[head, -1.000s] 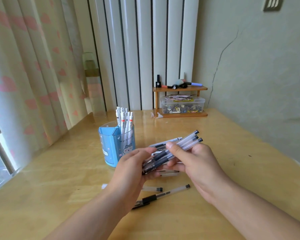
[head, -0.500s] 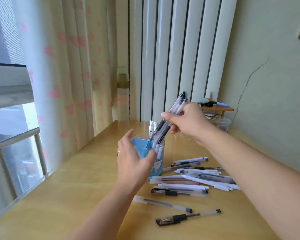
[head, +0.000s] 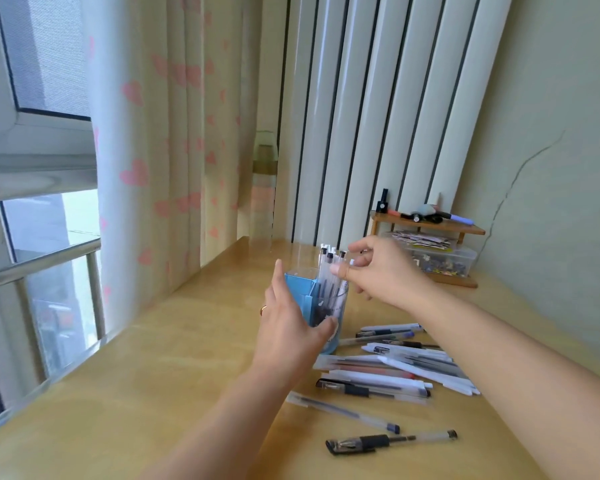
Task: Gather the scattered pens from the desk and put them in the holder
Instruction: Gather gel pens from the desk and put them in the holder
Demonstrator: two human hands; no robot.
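The right hand (head: 385,271) hangs just beside the upper right of the blue pen holder (head: 300,289), its fingers (head: 340,270) loosely bent; the thumb tip lies against the clear gel pens (head: 328,271) that stand upright in the holder's clear front compartment, black caps up. Whether it pinches a pen or only touches cannot be told.

The left hand (head: 288,327) lies against the holder's near left side, fingers nearly straight and pointing up along the wall, thumb across the clear front low down. A ring (head: 263,309) shows on one finger.

The holder stands on the yellow wooden counter (head: 153,393). Just to its right and in front lies a loose heap of scattered pens (head: 406,362), white and clear ones mixed, some crossing each other. Nearer the camera a clear pen with a dark tip (head: 343,412) lies apart, and nearest of all a clear pen with a black grip (head: 390,441).

At the back right a small wooden shelf (head: 430,225) carries markers and a little bottle, with a clear plastic box (head: 444,259) beneath it. A heart-patterned curtain (head: 153,150) hangs at the left beside the window (head: 42,237).
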